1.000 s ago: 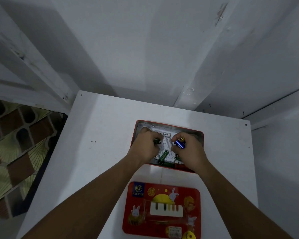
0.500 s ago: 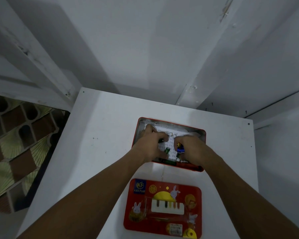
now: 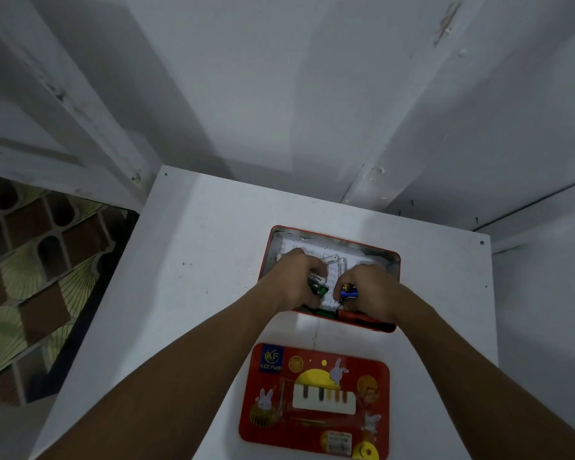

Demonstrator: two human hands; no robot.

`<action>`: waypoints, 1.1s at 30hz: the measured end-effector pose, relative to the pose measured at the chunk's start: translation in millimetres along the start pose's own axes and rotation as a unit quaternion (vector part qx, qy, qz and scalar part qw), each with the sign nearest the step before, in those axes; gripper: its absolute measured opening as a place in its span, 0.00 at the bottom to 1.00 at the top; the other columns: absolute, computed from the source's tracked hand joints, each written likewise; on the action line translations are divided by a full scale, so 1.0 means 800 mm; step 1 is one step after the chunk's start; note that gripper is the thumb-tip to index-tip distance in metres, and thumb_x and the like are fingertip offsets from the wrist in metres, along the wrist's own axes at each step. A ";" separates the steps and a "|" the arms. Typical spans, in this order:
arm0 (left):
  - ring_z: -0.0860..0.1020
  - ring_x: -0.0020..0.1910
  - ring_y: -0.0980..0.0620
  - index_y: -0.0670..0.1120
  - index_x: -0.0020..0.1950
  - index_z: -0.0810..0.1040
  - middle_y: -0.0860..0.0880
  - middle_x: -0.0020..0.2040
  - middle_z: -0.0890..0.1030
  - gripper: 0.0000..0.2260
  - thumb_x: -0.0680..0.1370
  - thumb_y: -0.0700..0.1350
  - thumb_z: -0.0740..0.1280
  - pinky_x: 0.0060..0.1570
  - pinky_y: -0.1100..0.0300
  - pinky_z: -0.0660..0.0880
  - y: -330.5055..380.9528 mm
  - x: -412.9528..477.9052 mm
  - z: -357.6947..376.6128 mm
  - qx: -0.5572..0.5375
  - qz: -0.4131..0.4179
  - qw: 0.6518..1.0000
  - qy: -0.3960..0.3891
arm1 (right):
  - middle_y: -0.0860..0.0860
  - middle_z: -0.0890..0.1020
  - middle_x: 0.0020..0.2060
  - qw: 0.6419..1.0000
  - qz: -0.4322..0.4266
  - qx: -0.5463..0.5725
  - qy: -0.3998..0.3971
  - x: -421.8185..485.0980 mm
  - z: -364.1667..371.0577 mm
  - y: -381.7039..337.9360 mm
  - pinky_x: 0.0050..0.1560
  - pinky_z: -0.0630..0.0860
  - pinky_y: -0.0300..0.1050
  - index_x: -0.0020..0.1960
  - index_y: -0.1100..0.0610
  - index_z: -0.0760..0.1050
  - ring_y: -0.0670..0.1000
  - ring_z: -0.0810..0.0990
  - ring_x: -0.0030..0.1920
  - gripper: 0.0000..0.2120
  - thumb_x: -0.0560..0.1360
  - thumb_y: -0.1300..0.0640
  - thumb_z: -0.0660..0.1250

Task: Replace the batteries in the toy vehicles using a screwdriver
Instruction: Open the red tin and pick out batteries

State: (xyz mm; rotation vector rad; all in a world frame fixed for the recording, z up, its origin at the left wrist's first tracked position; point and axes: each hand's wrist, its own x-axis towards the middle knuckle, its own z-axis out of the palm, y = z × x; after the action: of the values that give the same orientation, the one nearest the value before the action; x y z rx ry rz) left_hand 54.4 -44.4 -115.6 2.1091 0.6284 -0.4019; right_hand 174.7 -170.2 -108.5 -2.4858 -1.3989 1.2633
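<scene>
batteries (image 3: 317,284) gripped in the left hand (image 3: 292,283), blue battery (image 3: 348,291) pinched by the right hand (image 3: 372,290), inside the tin (image 3: 395,262).

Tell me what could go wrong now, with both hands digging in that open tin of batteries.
1. The left hand grips a green-ended battery, the right hand a blue battery, and white batteries lie loose in the tin. Used and fresh cells could get mixed.
2. A cell that slips could roll off the table.
</scene>
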 end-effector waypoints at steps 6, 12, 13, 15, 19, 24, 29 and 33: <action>0.72 0.57 0.47 0.44 0.60 0.80 0.44 0.59 0.73 0.21 0.68 0.38 0.78 0.49 0.64 0.69 -0.002 0.001 0.001 0.016 0.006 1.000 0.006 | 0.53 0.81 0.53 0.996 -0.011 0.067 0.061 -0.003 0.002 0.000 0.50 0.71 0.35 0.54 0.54 0.82 0.49 0.76 0.50 0.11 0.74 0.64 0.70; 0.73 0.55 0.49 0.44 0.58 0.81 0.43 0.60 0.75 0.20 0.67 0.38 0.78 0.50 0.63 0.71 -0.001 0.003 0.000 0.021 0.006 1.000 0.007 | 0.47 0.74 0.49 0.998 -0.041 0.037 0.018 -0.004 -0.003 -0.001 0.52 0.69 0.36 0.57 0.54 0.82 0.47 0.72 0.49 0.13 0.73 0.62 0.72; 0.72 0.54 0.49 0.44 0.58 0.82 0.43 0.59 0.75 0.20 0.67 0.37 0.78 0.50 0.63 0.71 -0.001 0.004 0.000 0.021 0.006 1.000 0.006 | 0.47 0.73 0.48 0.998 -0.040 0.033 0.020 -0.004 -0.002 -0.002 0.51 0.68 0.35 0.57 0.54 0.82 0.46 0.71 0.49 0.14 0.73 0.62 0.72; 0.72 0.51 0.51 0.43 0.58 0.82 0.43 0.59 0.77 0.20 0.67 0.36 0.78 0.49 0.63 0.72 -0.001 0.005 0.000 0.014 0.004 1.000 0.003 | 0.47 0.72 0.48 0.999 -0.039 0.023 0.024 -0.003 0.001 -0.004 0.50 0.68 0.34 0.58 0.53 0.82 0.46 0.71 0.49 0.14 0.73 0.62 0.72; 0.74 0.48 0.53 0.41 0.56 0.83 0.44 0.57 0.81 0.17 0.68 0.34 0.77 0.47 0.64 0.73 -0.002 0.007 0.002 -0.019 -0.011 1.000 -0.010 | 0.49 0.72 0.49 0.999 -0.041 0.012 0.033 -0.004 0.005 -0.004 0.51 0.68 0.35 0.57 0.52 0.82 0.48 0.71 0.50 0.13 0.74 0.61 0.71; 0.75 0.46 0.52 0.41 0.53 0.83 0.45 0.54 0.82 0.15 0.67 0.33 0.76 0.43 0.65 0.71 -0.005 0.009 0.005 -0.038 -0.021 0.999 -0.009 | 0.53 0.80 0.53 0.998 -0.028 0.005 0.048 -0.004 0.008 -0.008 0.54 0.73 0.40 0.55 0.53 0.83 0.51 0.76 0.55 0.12 0.73 0.63 0.70; 0.77 0.48 0.50 0.40 0.55 0.83 0.44 0.56 0.82 0.17 0.68 0.31 0.76 0.46 0.61 0.76 -0.008 0.010 0.010 -0.076 -0.030 0.996 0.018 | 0.54 0.81 0.50 0.998 0.000 0.029 0.059 -0.003 0.008 -0.009 0.48 0.74 0.41 0.54 0.56 0.82 0.51 0.77 0.49 0.13 0.70 0.62 0.74; 0.78 0.56 0.48 0.42 0.61 0.81 0.45 0.60 0.81 0.21 0.68 0.33 0.76 0.54 0.63 0.74 -0.015 0.011 0.013 -0.074 -0.018 0.997 0.025 | 0.51 0.72 0.48 0.997 -0.004 0.034 0.070 -0.005 0.008 -0.010 0.51 0.72 0.41 0.56 0.53 0.81 0.49 0.71 0.49 0.15 0.70 0.60 0.75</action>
State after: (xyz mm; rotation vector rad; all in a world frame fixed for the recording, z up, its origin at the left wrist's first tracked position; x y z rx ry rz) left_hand 54.5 -44.4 -133.4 1.9730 0.7043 -0.3139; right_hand 163.8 -170.7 -107.5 -2.4684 -1.3098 1.0918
